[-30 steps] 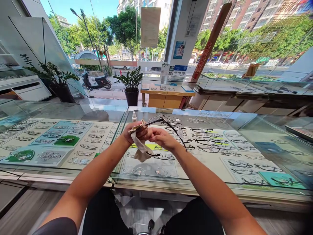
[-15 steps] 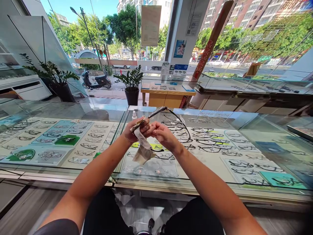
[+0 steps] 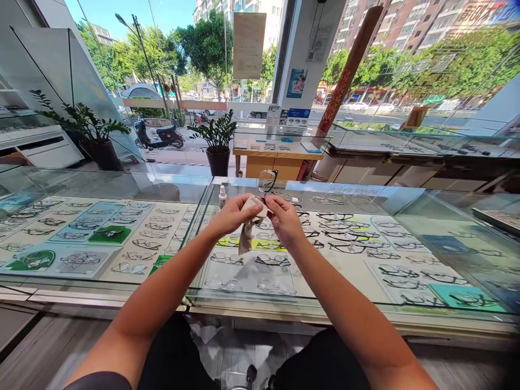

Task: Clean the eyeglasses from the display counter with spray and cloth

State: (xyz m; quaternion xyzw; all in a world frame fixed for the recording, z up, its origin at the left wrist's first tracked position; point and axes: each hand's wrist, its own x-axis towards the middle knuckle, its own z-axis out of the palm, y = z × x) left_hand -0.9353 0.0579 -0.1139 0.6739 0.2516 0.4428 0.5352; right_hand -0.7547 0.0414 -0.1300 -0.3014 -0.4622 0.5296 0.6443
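Above the glass counter, my left hand (image 3: 232, 214) is closed on a beige cleaning cloth (image 3: 246, 237), which hangs down below the fingers. My right hand (image 3: 286, 221) pinches a pair of dark-framed eyeglasses (image 3: 267, 181) close beside the cloth. One clear lens stands up above both hands; the rest of the frame is mostly hidden by fingers and cloth. A small white spray bottle (image 3: 222, 196) stands just behind my left hand.
The glass display counter (image 3: 325, 303) spans the width before me, with several rows of eyeglasses inside. Beyond it are a potted plant (image 3: 218, 146), a wooden display table (image 3: 266, 166) and the shop window. My legs are below the counter's edge.
The eyeglasses have been turned, so a lens now points upward where the temples stretched out to the right. The cloth is now gathered between the left fingers, and the right hand has shifted slightly right.
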